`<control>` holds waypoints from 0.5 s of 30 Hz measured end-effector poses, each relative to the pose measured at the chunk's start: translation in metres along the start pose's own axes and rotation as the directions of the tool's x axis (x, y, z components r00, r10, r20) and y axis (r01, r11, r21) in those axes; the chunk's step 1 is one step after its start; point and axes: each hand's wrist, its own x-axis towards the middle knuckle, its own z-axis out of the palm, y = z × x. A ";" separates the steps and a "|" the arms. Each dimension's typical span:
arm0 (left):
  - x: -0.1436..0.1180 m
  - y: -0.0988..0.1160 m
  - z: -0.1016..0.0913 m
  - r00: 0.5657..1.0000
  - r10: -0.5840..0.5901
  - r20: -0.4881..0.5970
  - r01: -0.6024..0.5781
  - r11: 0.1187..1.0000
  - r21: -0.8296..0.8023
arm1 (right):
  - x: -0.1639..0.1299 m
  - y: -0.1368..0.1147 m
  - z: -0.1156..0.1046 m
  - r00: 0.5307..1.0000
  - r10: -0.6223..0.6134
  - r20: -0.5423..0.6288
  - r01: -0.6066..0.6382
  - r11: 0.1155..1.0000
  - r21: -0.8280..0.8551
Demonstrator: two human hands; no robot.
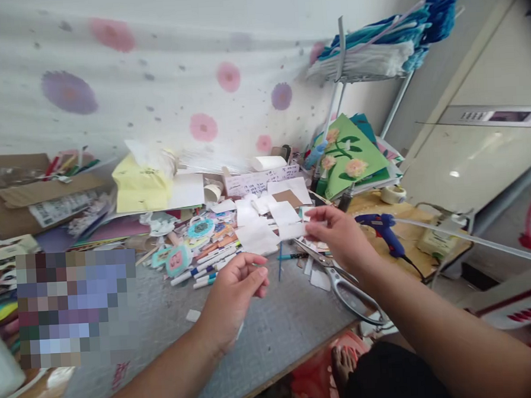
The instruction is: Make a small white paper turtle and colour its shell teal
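Observation:
My right hand [341, 233] reaches in over the clutter with thumb and fingers pinched at the edge of a small white piece of paper [292, 231]. More white paper pieces [256, 238] lie just left of it. My left hand [240, 290] is above the grey mat [167, 352], its fingers curled in against the thumb; whatever may be between them is hidden. Large scissors [357, 295] with silver handles lie beneath my right wrist. White marker pens [207, 267] and a thin blue stick [280, 262] are near my left fingertips.
A blue glue gun [385, 231] sits on a wooden board at right. Round decorated pieces [178, 260] are on the left side of the clutter. Behind stand yellow paper [142, 181], a green flowered card [350, 156] and a cardboard box [38, 199]. Pipe cleaners [373, 51] fill a raised rack.

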 end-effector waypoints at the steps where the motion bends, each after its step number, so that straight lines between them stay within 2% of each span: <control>1: 0.000 0.000 0.000 1.000 -0.005 -0.021 0.005 1.000 0.020 | 0.010 0.009 -0.009 0.999 -0.008 -0.046 0.003 0.995 -0.098; 3: 0.000 0.000 -0.001 0.999 -0.020 -0.032 0.023 0.996 0.081 | 0.025 0.024 -0.028 0.998 -0.029 -0.056 0.012 0.958 -0.288; 7: -0.006 0.001 -0.001 0.998 -0.058 0.039 0.049 0.977 0.206 | 0.029 0.037 -0.047 0.983 0.022 0.181 0.080 0.838 -0.540; 10: -0.011 0.000 0.001 0.993 -0.062 0.103 0.033 0.965 0.259 | 0.023 0.036 -0.040 0.938 0.085 0.336 0.159 0.757 -0.634; 15: -0.011 -0.001 0.002 0.989 -0.058 0.133 0.017 0.956 0.294 | 0.023 0.038 -0.021 0.905 0.151 0.397 0.193 0.686 -0.702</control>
